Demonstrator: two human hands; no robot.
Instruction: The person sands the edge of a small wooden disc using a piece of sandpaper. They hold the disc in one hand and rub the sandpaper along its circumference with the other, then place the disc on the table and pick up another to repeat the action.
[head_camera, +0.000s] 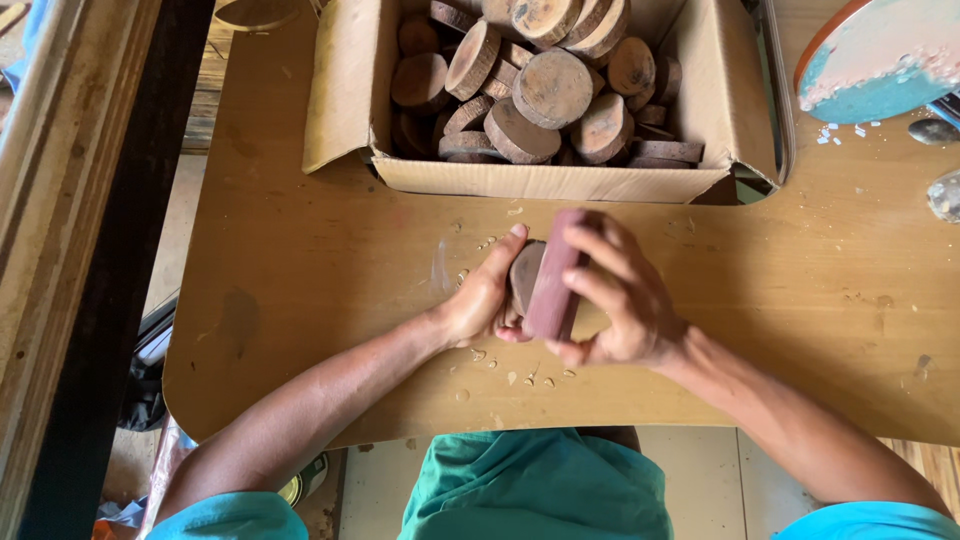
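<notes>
My left hand (480, 300) grips a round wooden disc (524, 272) and holds it on edge against the wooden tabletop (300, 280). My right hand (615, 300) is closed around a reddish-purple sanding block (553, 285), which presses against the disc's face. Small wood crumbs (520, 378) lie on the table just under the hands. Behind the hands stands an open cardboard box (545, 180) filled with several round wood slices (545, 90).
A round teal and pink disc-shaped object (880, 55) sits at the back right, with small metal objects (935, 130) beside it. A dark wooden beam (90, 250) runs along the left. The table's near edge has a cutout at my body.
</notes>
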